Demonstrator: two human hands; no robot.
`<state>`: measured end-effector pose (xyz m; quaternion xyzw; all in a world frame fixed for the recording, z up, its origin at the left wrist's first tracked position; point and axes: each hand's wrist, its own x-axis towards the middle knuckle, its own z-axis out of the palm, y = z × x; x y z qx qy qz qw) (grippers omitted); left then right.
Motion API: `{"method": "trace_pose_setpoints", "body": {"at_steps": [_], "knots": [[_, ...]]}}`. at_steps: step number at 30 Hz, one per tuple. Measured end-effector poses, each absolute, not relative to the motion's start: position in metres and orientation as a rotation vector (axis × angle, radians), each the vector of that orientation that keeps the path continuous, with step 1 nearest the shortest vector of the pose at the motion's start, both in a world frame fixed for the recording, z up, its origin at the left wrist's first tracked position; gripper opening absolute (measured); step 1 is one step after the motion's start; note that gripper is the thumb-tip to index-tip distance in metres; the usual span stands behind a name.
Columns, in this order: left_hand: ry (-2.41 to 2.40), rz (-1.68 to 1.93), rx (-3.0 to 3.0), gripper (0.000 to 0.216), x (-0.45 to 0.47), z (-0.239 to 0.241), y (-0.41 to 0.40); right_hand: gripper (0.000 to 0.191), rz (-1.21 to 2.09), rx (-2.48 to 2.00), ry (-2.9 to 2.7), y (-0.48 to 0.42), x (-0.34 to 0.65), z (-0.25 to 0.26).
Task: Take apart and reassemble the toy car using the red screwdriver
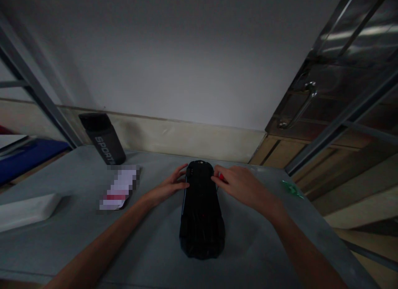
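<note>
A long black object point(202, 214), which looks like a toy car turned underside up, lies on the grey table in front of me. My left hand point(173, 182) is at its left edge near the far end. The fingers there are stretched out and apart, with the thumb touching the edge. On the opposite side, my right hand point(233, 181) is closed in a pinch on a small red-handled tool point(221, 177), close against the object's right edge. Most of the tool is hidden by the fingers, so its tip cannot be made out.
A dark bottle point(104, 139) marked SPORT stands at the back left. Nearer lie a phone-shaped item point(120, 187), blurred out, and a white block-like object point(29, 210). Some green crumpled plastic point(292, 189) rests near the right table edge point(336, 235). Metal frame posts rise at both sides.
</note>
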<state>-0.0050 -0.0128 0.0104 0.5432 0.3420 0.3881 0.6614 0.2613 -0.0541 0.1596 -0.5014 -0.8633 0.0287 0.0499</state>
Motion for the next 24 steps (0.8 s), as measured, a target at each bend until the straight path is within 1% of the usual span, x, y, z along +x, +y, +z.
{"method": "trace_pose_setpoints", "body": {"at_steps": [3, 10, 16, 21, 24], "knots": [[0.75, 0.882, 1.227, 0.09, -0.004, 0.009, -0.012, 0.018, 0.066, -1.495, -2.595, -0.054, 0.255, 0.164], [0.714, 0.902, 1.215, 0.091, -0.005, 0.001, -0.008, 0.014, 0.22, -1.243, -2.571, -0.06, 0.216, 0.158], [0.684, 0.91, 1.179, 0.095, -0.005, -0.004, -0.007, 0.016, 0.217, -1.245, -2.626, -0.052, 0.198, 0.147], [0.638, 0.93, 1.194, 0.088, -0.005, -0.007, -0.007, 0.017, 0.144, -1.319, -2.666, -0.054, 0.192, 0.153], [0.64, 0.941, 1.226, 0.091, -0.005, -0.01, -0.004, 0.012, 0.16, -1.245, -2.69, -0.056, 0.188, 0.155]]}}
